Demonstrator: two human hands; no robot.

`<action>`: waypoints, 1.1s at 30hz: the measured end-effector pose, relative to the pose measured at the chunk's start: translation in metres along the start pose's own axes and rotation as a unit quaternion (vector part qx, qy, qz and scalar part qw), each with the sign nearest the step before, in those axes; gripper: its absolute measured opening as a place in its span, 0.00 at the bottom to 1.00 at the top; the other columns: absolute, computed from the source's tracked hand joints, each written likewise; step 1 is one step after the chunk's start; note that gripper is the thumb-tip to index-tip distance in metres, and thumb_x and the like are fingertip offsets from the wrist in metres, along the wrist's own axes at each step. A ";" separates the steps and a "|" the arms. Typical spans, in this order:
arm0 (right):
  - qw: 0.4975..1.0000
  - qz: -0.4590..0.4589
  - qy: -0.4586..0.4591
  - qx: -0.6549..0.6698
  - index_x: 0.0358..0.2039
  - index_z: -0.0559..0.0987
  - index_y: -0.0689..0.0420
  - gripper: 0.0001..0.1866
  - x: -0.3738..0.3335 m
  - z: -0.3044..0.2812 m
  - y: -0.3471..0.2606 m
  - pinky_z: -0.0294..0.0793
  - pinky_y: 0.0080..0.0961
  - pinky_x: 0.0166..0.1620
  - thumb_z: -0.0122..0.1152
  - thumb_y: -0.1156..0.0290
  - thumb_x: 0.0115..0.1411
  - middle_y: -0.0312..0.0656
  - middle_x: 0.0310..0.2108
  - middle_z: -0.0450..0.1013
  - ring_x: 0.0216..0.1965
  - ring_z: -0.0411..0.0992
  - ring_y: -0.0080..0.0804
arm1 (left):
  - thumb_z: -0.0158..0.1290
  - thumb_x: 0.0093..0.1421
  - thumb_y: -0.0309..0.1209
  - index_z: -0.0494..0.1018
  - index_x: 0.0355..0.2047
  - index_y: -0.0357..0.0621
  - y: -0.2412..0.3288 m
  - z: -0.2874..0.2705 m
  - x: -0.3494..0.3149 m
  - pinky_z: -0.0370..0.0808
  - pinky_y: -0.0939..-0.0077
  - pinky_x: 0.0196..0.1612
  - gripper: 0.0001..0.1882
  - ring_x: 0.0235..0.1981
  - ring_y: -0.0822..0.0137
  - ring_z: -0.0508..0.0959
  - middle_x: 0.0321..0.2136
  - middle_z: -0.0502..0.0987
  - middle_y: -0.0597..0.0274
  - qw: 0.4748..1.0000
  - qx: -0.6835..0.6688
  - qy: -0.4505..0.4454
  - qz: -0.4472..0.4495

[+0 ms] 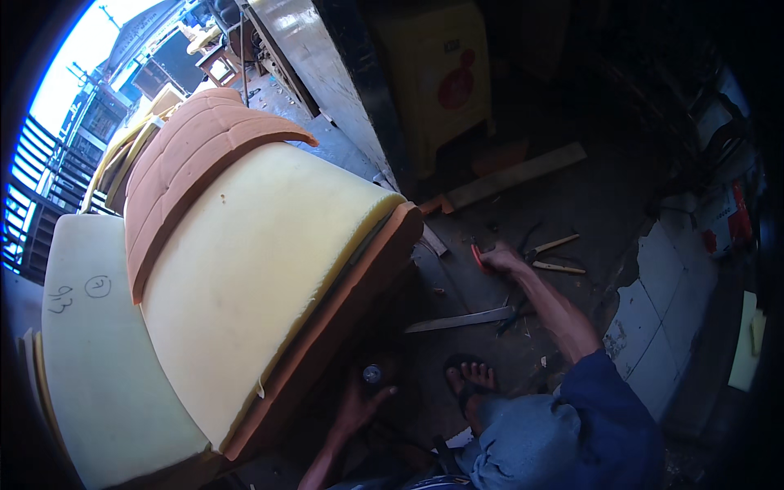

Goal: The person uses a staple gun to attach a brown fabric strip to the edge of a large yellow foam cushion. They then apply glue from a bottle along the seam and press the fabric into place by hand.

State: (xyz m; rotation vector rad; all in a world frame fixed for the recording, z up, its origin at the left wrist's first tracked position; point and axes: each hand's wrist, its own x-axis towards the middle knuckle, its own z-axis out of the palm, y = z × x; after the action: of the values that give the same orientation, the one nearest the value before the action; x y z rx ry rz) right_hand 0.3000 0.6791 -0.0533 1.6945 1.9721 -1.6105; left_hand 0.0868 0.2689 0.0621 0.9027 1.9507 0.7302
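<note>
My right hand (500, 258) is closed on a red-handled tool (478, 257) low over the dark floor; its working end cannot be made out. Beside that hand lies a cutting or gripping tool with two wooden handles (557, 268). My left hand (356, 410) is down in shadow, its thumb stretched away from the fingers. Close to its fingertips is a small round shiny object (372, 374), whose kind I cannot tell. Left of my hands rises a stack of foam: a cream slab (261, 237), a curved reddish-brown sheet (175, 175) over it and a reddish-brown layer (327, 327) underneath.
A long flat strip (459, 319) and dark-handled pliers (510, 320) lie near my sandalled foot (471, 380). A pale marked foam slab (106, 343) stands far left. Behind are a yellow plastic stool (433, 82) and a wooden board (518, 177). Broken white tiles (653, 294) edge the right.
</note>
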 end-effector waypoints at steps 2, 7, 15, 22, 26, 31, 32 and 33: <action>0.981 -0.027 -0.015 0.189 0.49 0.77 0.65 0.25 -0.040 -0.020 -0.017 0.80 0.33 0.38 0.74 0.67 0.54 0.46 0.34 0.79 0.37 0.80 0.32 | 0.71 0.58 0.41 0.58 0.69 0.36 -0.001 0.003 0.007 0.67 0.57 0.70 0.47 0.67 0.49 0.70 0.64 0.69 0.40 1.000 -0.005 0.006 0.023; 0.912 -0.354 0.201 -0.055 0.48 0.76 0.68 0.31 -0.160 -0.039 -0.094 0.80 0.38 0.43 0.76 0.54 0.56 0.52 0.39 0.78 0.38 0.80 0.42 | 0.71 0.59 0.45 0.62 0.66 0.36 -0.008 0.014 0.019 0.71 0.58 0.68 0.44 0.64 0.52 0.74 0.62 0.72 0.45 0.998 -0.058 -0.003 -0.001; 0.877 -0.318 0.156 -0.325 0.46 0.76 0.64 0.36 -0.214 -0.045 -0.190 0.78 0.46 0.50 0.68 0.40 0.59 0.53 0.42 0.74 0.45 0.78 0.51 | 0.70 0.61 0.42 0.65 0.63 0.38 -0.022 0.020 0.029 0.72 0.59 0.66 0.38 0.60 0.54 0.77 0.57 0.77 0.47 0.997 -0.077 0.013 0.015; 0.882 -0.288 0.138 -0.348 0.42 0.76 0.62 0.34 -0.211 -0.048 -0.202 0.78 0.46 0.48 0.69 0.39 0.58 0.51 0.40 0.76 0.44 0.78 0.50 | 0.70 0.60 0.41 0.64 0.63 0.37 -0.025 0.020 0.018 0.72 0.60 0.66 0.39 0.60 0.54 0.77 0.57 0.77 0.47 0.996 -0.066 0.023 0.052; 0.870 -0.293 0.124 -0.377 0.35 0.75 0.62 0.33 -0.210 -0.054 -0.204 0.77 0.47 0.43 0.71 0.39 0.58 0.51 0.32 0.76 0.38 0.79 0.52 | 0.70 0.60 0.41 0.63 0.64 0.37 -0.023 0.019 0.020 0.72 0.59 0.66 0.40 0.61 0.54 0.77 0.57 0.77 0.47 0.996 -0.074 0.019 0.054; 0.891 -0.279 0.087 -0.346 0.35 0.76 0.62 0.30 -0.210 -0.063 -0.193 0.79 0.49 0.40 0.71 0.43 0.60 0.52 0.29 0.79 0.36 0.81 0.57 | 0.70 0.60 0.42 0.63 0.64 0.37 -0.025 0.022 0.021 0.72 0.59 0.66 0.40 0.61 0.53 0.77 0.57 0.77 0.46 0.997 -0.054 0.029 0.051; 0.896 -0.284 0.097 -0.327 0.35 0.76 0.62 0.30 -0.209 -0.064 -0.188 0.78 0.50 0.39 0.71 0.43 0.60 0.52 0.28 0.79 0.35 0.81 0.58 | 0.70 0.60 0.42 0.63 0.64 0.37 -0.025 0.022 0.021 0.72 0.59 0.66 0.40 0.61 0.53 0.77 0.57 0.77 0.46 0.997 -0.042 0.044 0.049; 0.897 -0.286 0.100 -0.322 0.35 0.76 0.62 0.30 -0.208 -0.062 -0.183 0.78 0.50 0.40 0.71 0.43 0.60 0.52 0.29 0.80 0.35 0.81 0.57 | 0.70 0.60 0.42 0.63 0.64 0.37 -0.025 0.022 0.021 0.72 0.59 0.66 0.40 0.61 0.53 0.77 0.57 0.77 0.46 0.997 -0.045 0.036 0.049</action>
State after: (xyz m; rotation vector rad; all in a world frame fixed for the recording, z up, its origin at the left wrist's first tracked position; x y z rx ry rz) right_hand 0.2735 0.6153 0.2221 1.1034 2.8562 -0.6952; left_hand 0.0897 0.2754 0.0234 0.9324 1.9292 0.9114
